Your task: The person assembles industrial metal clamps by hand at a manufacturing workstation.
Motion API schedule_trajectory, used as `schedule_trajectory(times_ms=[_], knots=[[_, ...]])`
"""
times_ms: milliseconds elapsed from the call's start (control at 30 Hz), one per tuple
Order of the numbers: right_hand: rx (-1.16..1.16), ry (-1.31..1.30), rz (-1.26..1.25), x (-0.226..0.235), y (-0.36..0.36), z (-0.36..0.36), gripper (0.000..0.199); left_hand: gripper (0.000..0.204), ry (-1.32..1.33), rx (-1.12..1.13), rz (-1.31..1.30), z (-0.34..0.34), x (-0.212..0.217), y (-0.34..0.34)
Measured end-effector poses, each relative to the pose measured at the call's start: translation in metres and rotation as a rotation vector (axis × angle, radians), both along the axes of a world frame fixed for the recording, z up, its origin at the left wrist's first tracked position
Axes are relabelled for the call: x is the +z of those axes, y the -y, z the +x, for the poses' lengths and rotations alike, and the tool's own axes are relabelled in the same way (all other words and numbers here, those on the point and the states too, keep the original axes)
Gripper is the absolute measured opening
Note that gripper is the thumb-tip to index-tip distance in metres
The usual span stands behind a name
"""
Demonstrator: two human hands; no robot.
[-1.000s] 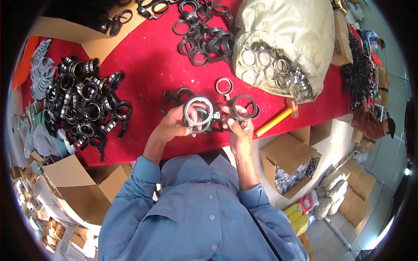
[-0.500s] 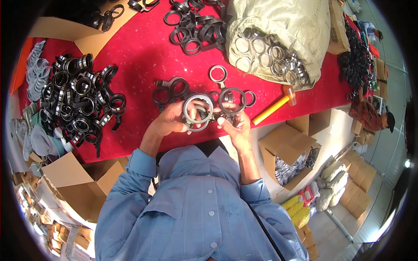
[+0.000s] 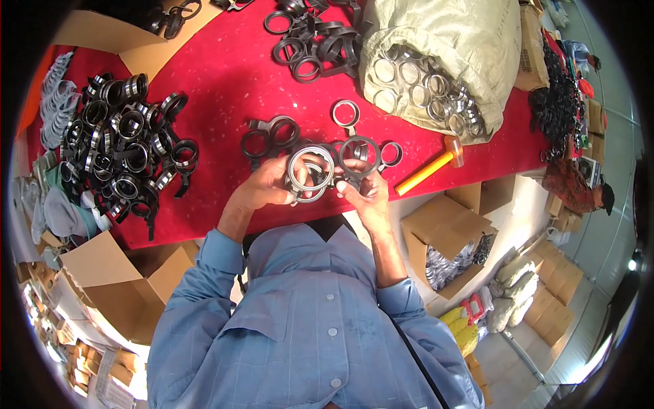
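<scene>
My left hand [image 3: 267,185] grips a silver metal ring [image 3: 310,149] at its left side, and a second ring shape shows partly behind and below it. In my right hand [image 3: 369,195] is a black ring bracket [image 3: 377,147], pinched near its lower edge with the ring raised. The two pieces are side by side, close together over the table's near edge. Just beyond my hands lie loose black ring brackets [image 3: 264,125] and a ring with a short stem [image 3: 351,129]. Fingers hide where the held pieces meet.
A heap of black brackets with silver rings [image 3: 126,153] covers the red table's left. More black brackets [image 3: 327,49] lie at the back, beside a pale sack [image 3: 443,34] spilling metal rings. A yellow-handled hammer [image 3: 424,174] lies at right. Open cartons [image 3: 446,221] stand below the edge.
The view has shifted slightly. My hands keep nearly the same hold; the black ring bracket in my right hand has moved a little left, closer to the metal ring.
</scene>
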State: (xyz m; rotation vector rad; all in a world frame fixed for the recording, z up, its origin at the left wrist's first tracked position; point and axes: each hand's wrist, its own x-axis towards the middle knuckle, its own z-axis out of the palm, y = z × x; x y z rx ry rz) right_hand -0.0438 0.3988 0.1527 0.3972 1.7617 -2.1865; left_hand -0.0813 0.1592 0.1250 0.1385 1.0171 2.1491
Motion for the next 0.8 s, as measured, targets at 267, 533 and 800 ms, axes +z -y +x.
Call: schedule_trajectory(times_ms=[267, 533, 800], knots=[[0.061, 0.037, 0.013, -0.001, -0.005, 0.002, 0.041, 0.027, 0.014, 0.018, -0.004, -0.012, -0.001, 0.003], [-0.112, 0.080, -0.002, 0.001, -0.014, 0.004, 0.041, 0.035, 0.082, 0.206, 0.024, -0.030, 0.007, -0.004], [-0.334, 0.135, -0.007, -0.011, -0.025, 0.022, 0.038, 0.029, 0.270, 0.402, -0.149, 0.016, -0.031, -0.031]])
